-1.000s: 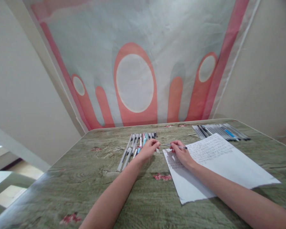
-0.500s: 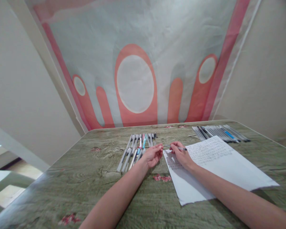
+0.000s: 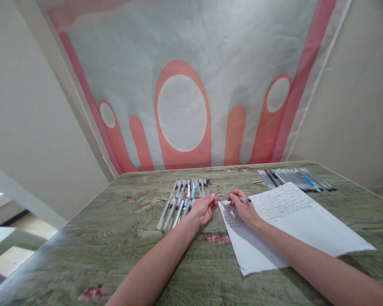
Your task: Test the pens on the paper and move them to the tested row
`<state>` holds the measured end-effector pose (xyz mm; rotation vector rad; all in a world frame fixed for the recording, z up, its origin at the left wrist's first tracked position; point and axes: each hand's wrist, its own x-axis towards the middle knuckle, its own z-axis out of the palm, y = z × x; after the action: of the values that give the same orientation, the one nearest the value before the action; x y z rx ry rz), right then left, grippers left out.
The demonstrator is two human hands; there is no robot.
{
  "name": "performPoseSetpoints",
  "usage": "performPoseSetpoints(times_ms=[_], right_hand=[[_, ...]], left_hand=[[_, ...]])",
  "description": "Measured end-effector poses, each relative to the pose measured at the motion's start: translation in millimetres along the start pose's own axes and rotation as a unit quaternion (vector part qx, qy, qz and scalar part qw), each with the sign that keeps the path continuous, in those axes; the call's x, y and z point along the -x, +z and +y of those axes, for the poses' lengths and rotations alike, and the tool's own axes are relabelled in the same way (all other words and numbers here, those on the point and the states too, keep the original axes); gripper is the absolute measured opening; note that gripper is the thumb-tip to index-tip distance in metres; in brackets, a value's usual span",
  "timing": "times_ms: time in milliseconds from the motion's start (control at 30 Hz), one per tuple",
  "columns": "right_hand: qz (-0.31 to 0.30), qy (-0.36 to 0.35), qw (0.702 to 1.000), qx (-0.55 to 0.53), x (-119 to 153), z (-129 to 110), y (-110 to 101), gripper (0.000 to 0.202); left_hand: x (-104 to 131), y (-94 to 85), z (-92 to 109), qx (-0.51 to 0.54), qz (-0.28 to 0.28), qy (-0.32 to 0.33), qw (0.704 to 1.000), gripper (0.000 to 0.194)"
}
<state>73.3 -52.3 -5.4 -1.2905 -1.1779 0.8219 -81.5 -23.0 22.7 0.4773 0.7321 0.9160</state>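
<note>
My right hand (image 3: 241,205) rests on the upper left of a sheet of white paper (image 3: 301,227), fingers closed around a slim pen (image 3: 245,199). The pen lies nearly level, its dark end to the right and its thin grey end toward my left hand. Just left of the sheet, my left hand (image 3: 206,208) has thumb and fingers pinched together at that thin end. Whatever sits in this pinch is too small to make out. Rows of small handwriting cover the paper's upper part.
Two rows of pens (image 3: 180,199), mostly clear with dark parts, lie left of my left hand. Behind the paper, another line of pens (image 3: 295,179) includes a blue one. All this stands on a wood-patterned table (image 3: 115,238). A chair (image 3: 9,255) is at the left edge.
Both hands stay in place with the pen between them. The view has shifted very slightly.
</note>
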Motion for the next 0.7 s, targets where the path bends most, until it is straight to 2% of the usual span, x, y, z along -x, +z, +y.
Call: performPoseSetpoints(times_ms=[133, 267, 433, 567, 700], right_hand=[[0.005, -0.035, 0.999, 0.013, 5.3, -5.5, 0.4, 0.028], [0.005, -0.149, 0.986, 0.075, 15.7, -15.2, 1.8, 0.024], [-0.054, -0.287, 0.947, 0.134, 24.9, -22.7, 3.0, 0.023], [-0.107, -0.332, 0.925, 0.151, 27.6, -24.2, 2.2, 0.028], [-0.122, -0.343, 0.917, 0.166, 29.5, -25.8, 1.6, 0.032]], left_hand=[[-2.2, -2.7, -0.3, 0.025, 0.007, -0.006, 1.0, 0.002], [-5.9, -7.4, 0.2, 0.058, -0.021, 0.002, 0.998, 0.002], [-8.7, -10.3, 4.2, 0.082, -0.015, 0.002, 0.996, 0.002], [-5.9, -8.4, 8.2, 0.097, -0.007, -0.011, 0.995, 0.005], [-1.7, -5.9, 10.2, 0.119, -0.029, -0.034, 0.992, 0.007]])
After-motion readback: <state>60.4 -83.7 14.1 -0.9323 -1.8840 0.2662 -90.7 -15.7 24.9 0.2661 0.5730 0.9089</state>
